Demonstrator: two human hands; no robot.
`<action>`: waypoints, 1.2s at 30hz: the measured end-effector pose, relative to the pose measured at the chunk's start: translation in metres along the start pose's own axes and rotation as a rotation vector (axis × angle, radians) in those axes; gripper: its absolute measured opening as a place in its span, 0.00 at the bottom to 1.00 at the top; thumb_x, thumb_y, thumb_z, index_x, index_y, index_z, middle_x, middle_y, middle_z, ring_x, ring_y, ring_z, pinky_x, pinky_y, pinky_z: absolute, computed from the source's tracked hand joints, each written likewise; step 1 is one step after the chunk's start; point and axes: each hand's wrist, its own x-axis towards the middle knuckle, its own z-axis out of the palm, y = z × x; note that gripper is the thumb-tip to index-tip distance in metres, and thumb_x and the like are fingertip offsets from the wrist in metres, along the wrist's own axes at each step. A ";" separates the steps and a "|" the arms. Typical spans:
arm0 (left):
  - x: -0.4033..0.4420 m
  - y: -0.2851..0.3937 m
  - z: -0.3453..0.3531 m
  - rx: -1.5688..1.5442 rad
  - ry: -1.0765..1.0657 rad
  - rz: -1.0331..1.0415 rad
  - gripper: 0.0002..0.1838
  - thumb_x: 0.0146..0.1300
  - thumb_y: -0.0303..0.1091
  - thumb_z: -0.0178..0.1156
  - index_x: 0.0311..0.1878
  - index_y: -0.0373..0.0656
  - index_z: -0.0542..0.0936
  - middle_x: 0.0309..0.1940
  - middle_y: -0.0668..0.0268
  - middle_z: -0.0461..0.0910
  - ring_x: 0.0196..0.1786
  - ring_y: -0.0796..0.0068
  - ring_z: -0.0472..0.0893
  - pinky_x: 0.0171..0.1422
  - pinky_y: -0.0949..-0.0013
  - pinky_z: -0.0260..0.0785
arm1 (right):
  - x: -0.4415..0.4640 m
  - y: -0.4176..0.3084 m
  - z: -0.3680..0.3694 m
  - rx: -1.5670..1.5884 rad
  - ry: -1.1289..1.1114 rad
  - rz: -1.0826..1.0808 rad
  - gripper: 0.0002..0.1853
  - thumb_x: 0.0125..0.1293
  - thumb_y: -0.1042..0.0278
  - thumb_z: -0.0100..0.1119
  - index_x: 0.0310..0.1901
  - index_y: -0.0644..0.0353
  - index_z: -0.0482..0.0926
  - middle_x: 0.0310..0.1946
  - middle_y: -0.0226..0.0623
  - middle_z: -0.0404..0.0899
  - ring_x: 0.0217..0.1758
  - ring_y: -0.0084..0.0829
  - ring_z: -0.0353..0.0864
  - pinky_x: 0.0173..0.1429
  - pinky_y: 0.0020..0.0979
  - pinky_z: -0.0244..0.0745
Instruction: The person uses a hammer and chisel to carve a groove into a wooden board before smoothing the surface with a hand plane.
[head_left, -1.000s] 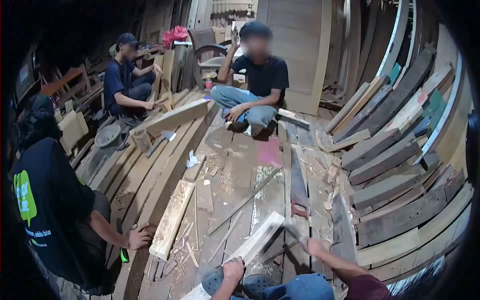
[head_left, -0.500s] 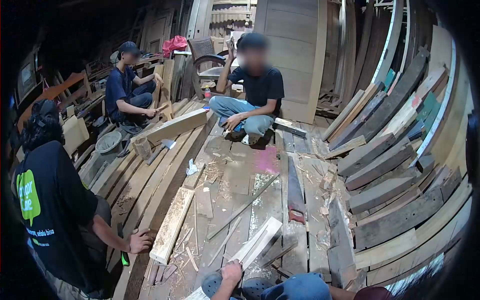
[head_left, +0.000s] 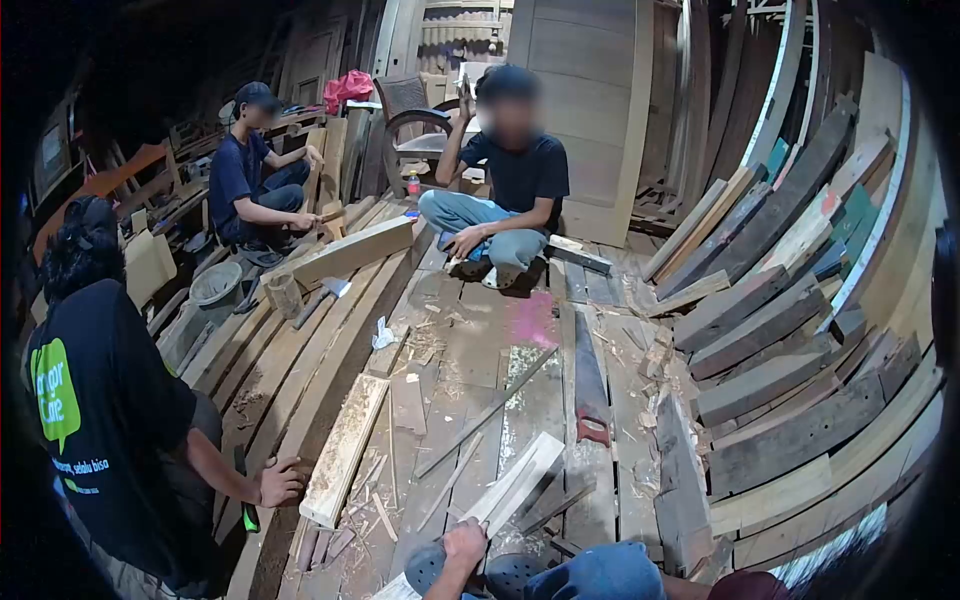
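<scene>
My left hand [head_left: 465, 543] is at the bottom centre, its fingers closed over a pale wooden plank [head_left: 520, 478]. The plank slants from the bottom edge up to the right, with a groove or thin strip along its face. Beneath and beside it are the dark clogs [head_left: 505, 572] on my feet and my blue-clad knee [head_left: 600, 575]. Only a sliver of my right forearm [head_left: 685, 588] shows at the bottom edge beside a maroon sleeve; the right hand itself is out of sight.
A handsaw [head_left: 590, 385] lies ahead on the floorboards. Left of it are a thin strip [head_left: 490, 410] and a thick board [head_left: 345, 450]. A co-worker's hand [head_left: 283, 482] rests on beams at left. Two more people sit further back. Stacked timber [head_left: 780, 390] lines the right.
The seated person at the back has shifted their raised hand slightly. My left hand and the plank stay practically where they were.
</scene>
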 end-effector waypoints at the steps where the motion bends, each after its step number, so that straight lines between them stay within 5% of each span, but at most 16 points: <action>1: -0.001 0.002 -0.004 -0.002 -0.015 -0.007 0.23 0.70 0.52 0.48 0.46 0.40 0.78 0.42 0.49 0.84 0.45 0.49 0.84 0.50 0.49 0.75 | -0.002 -0.001 -0.001 0.004 0.000 -0.002 0.30 0.71 0.40 0.48 0.42 0.66 0.79 0.34 0.57 0.81 0.40 0.52 0.82 0.44 0.49 0.74; 6: -0.003 0.007 -0.005 0.001 0.132 -0.011 0.23 0.67 0.52 0.51 0.35 0.38 0.81 0.32 0.48 0.84 0.36 0.48 0.84 0.41 0.46 0.76 | -0.005 -0.006 0.001 0.019 0.002 -0.006 0.29 0.71 0.40 0.48 0.42 0.66 0.79 0.34 0.56 0.81 0.40 0.51 0.82 0.43 0.49 0.74; 22: 0.003 0.011 -0.025 -0.104 -0.068 -0.145 0.26 0.71 0.52 0.43 0.42 0.40 0.82 0.42 0.46 0.83 0.48 0.45 0.82 0.54 0.46 0.73 | -0.006 -0.014 0.017 0.074 0.002 -0.064 0.29 0.71 0.40 0.48 0.41 0.66 0.78 0.31 0.54 0.81 0.38 0.49 0.82 0.41 0.48 0.73; 27: 0.004 0.008 -0.023 -0.107 -0.013 -0.105 0.22 0.70 0.51 0.48 0.40 0.40 0.80 0.33 0.47 0.83 0.39 0.47 0.83 0.44 0.48 0.75 | 0.074 0.019 0.049 -0.062 0.016 -0.154 0.31 0.70 0.38 0.48 0.42 0.66 0.77 0.33 0.59 0.80 0.39 0.56 0.82 0.43 0.49 0.73; 36: 0.003 0.006 -0.021 -0.087 -0.021 -0.035 0.15 0.65 0.45 0.59 0.41 0.41 0.80 0.32 0.50 0.83 0.38 0.49 0.84 0.42 0.50 0.75 | 0.105 -0.002 0.081 -0.043 0.065 -0.305 0.27 0.70 0.42 0.51 0.39 0.66 0.76 0.28 0.60 0.79 0.34 0.60 0.80 0.39 0.52 0.74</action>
